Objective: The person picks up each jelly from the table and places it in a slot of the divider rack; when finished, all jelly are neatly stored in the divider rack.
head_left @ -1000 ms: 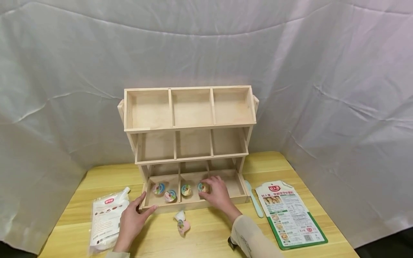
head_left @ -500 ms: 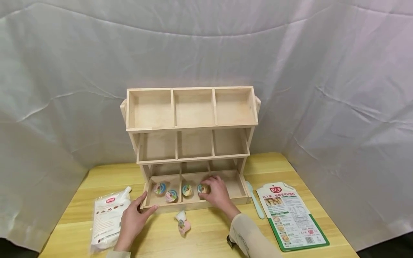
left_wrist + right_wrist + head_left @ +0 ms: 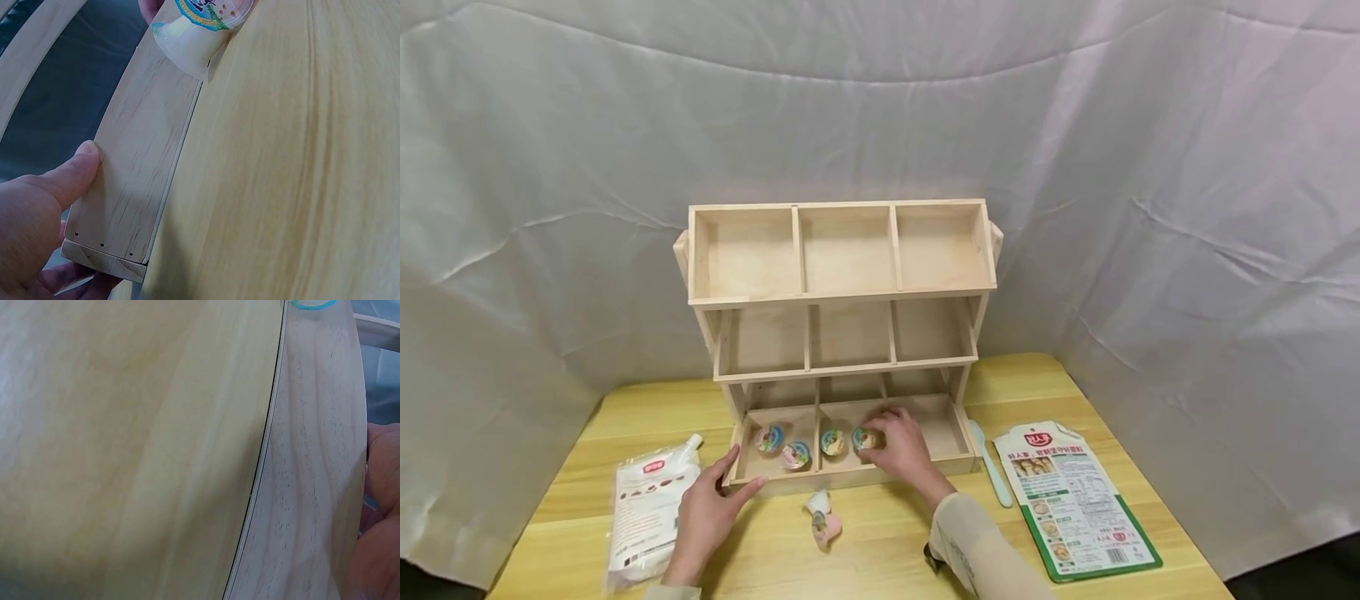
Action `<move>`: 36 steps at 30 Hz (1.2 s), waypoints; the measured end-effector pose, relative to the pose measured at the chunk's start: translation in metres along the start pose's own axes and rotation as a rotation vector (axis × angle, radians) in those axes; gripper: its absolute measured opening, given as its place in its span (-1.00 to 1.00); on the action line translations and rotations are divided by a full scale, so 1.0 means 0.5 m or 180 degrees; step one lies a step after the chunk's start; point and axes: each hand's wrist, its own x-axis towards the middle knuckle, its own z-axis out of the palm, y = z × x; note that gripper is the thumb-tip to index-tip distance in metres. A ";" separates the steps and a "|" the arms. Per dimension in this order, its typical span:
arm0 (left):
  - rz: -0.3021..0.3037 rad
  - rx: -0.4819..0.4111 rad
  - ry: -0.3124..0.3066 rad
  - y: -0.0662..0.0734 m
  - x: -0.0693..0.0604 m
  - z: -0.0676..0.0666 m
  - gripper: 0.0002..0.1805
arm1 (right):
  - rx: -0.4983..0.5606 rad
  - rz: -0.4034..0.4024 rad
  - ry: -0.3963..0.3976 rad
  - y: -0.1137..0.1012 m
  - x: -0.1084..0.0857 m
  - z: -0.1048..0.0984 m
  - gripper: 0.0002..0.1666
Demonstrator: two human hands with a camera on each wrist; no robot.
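Observation:
A three-tier wooden rack (image 3: pixel 844 292) stands on the table. My left hand (image 3: pixel 711 510) holds the front left corner of its bottom tray; in the left wrist view the thumb of the left hand (image 3: pixel 37 206) lies on the front board, other fingers round the end. My right hand (image 3: pixel 901 448) pinches a small jelly cup (image 3: pixel 863 439) inside the bottom middle compartment. Beside it sits another jelly cup (image 3: pixel 832 442). Two more, a blue-rimmed cup (image 3: pixel 769 438) and a pinkish cup (image 3: pixel 795 455), occupy the bottom left compartment. Part of the right hand (image 3: pixel 382 506) shows behind the front board.
Small white and pink items (image 3: pixel 822 521) lie before the rack, apparently cups on their sides. A white spouted pouch (image 3: pixel 651 517) is at left. To the right are a pale green spoon (image 3: pixel 994 467) and a green-and-white packet (image 3: pixel 1075 504). Grey curtains (image 3: pixel 865 133) enclose the table.
My right hand has shifted slightly left with the jelly cup, closer to the other cup in that compartment. The left hand keeps its hold on the tray corner.

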 end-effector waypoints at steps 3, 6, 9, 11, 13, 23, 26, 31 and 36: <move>0.0005 0.0019 0.0020 -0.001 0.001 0.001 -0.07 | -0.0002 -0.0013 -0.0001 -0.001 0.000 -0.001 -0.53; 0.0010 0.0025 0.0008 -0.001 0.003 0.001 -0.07 | 0.0004 -0.0004 0.0002 -0.002 -0.002 -0.002 -0.53; 0.0009 0.0024 -0.0015 0.000 0.001 0.000 -0.07 | 0.0022 0.0012 0.0004 -0.002 -0.003 -0.003 -0.53; 0.0000 0.0025 -0.0026 0.000 0.001 0.000 -0.07 | 0.0035 0.0022 0.0001 -0.002 -0.003 -0.003 -0.52; -0.0013 0.0014 -0.0044 0.000 0.000 0.000 -0.07 | 0.0069 0.0020 0.0001 -0.001 -0.004 -0.002 -0.50; 0.0016 -0.0009 0.0033 -0.002 0.002 0.003 -0.10 | 0.0205 -0.0068 -0.0003 -0.007 -0.011 -0.010 -0.48; 0.0016 -0.0001 0.0026 -0.002 0.002 0.003 -0.10 | 0.0280 -0.0126 -0.0018 -0.017 -0.019 -0.016 -0.48; -0.0002 -0.0011 -0.0024 -0.001 0.003 0.000 -0.08 | 0.0438 -0.0202 -0.0103 -0.048 -0.040 -0.031 -0.49; -0.0006 -0.0010 -0.0032 0.000 0.003 -0.001 -0.08 | 0.0682 -0.0178 -0.0313 -0.081 -0.073 -0.041 -0.48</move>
